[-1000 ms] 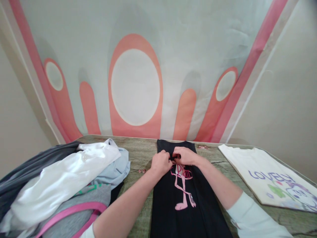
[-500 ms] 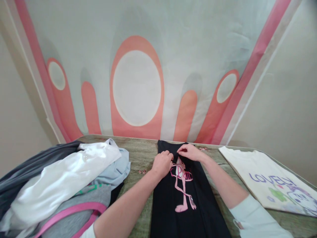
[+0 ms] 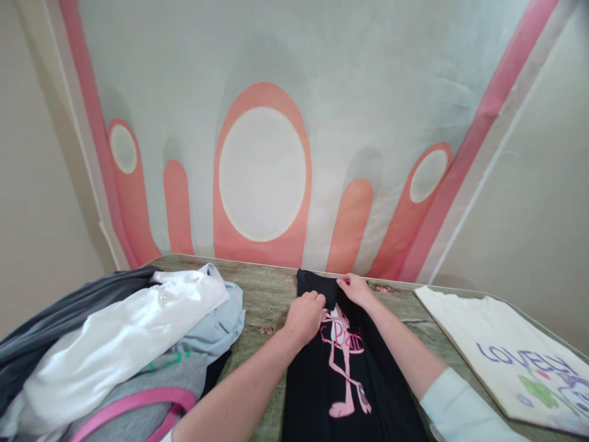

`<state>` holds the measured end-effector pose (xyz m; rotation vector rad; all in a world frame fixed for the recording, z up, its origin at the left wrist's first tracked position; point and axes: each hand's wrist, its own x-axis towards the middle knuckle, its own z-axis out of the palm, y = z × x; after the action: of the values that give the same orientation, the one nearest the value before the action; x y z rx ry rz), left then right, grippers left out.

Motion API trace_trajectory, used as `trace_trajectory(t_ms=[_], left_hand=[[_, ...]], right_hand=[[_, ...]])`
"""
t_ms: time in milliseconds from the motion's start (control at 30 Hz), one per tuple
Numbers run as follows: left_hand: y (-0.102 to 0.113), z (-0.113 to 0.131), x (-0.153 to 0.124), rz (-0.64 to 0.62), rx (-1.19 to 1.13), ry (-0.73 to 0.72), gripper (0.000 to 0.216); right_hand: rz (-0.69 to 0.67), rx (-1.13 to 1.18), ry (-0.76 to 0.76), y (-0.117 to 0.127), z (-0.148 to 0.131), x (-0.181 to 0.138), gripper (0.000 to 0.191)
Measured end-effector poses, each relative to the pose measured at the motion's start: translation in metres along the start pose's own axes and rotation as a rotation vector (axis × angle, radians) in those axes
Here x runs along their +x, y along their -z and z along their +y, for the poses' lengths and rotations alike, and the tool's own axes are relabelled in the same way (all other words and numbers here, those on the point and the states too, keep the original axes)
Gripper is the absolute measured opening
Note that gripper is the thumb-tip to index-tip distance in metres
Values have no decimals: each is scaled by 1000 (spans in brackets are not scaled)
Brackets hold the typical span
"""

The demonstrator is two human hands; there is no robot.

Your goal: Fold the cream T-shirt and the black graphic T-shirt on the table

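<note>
A black T-shirt (image 3: 343,380) with a pink cartoon print lies lengthwise on the table in front of me, its sides folded in. My left hand (image 3: 304,318) rests curled on its upper left part, fingers closed on the cloth. Near the shirt's far end, at the neckline, my right hand (image 3: 356,290) pinches the black fabric with its fingers pressed together. The two hands are a short way apart.
A heap of clothes (image 3: 105,344) in white, light blue, grey, dark grey and pink fills the table's left side. A folded cream T-shirt (image 3: 515,350) with coloured lettering lies at the right. The wooden table (image 3: 264,291) ends at a painted wall behind.
My right hand has slid away from the left, up toward the shirt's far end. The left hand has stayed on the upper print. The view has tilted slightly.
</note>
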<state>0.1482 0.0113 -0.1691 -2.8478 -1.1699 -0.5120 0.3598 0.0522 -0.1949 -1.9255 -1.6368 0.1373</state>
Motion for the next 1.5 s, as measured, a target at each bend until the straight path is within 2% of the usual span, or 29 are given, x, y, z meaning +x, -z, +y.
trace_trajectory(t_ms=[133,300,433,567,733,900,1067,1233,1500], left_hand=[[-2,-2,-1,54,-78,-15,12],[-9,-13,5,127,-116,61,23],[-21,-33,12,80,-93,117,29],[-33,-53,21,-25,-34,106,37],[-34,-80,44,-89,-78,88,37],[-34,-101,75,-26,-138,126,34],[-40,-115,94,1,-181,126,26],[-40,-124,103,-44,-207,110,30],[-36,-120,104,-136,-201,75,38]], right_hand=[[3,-47,-20,-10,-7,7,22],[36,-46,-8,-16,-6,6,13],[65,-18,12,-16,-5,2,11],[95,-14,39,-19,-5,-2,8],[127,-31,63,-25,-3,-3,6],[126,-25,59,-29,2,-1,9],[121,-7,59,-29,2,0,10],[116,20,48,-27,0,-1,12],[92,84,34,-25,1,0,18]])
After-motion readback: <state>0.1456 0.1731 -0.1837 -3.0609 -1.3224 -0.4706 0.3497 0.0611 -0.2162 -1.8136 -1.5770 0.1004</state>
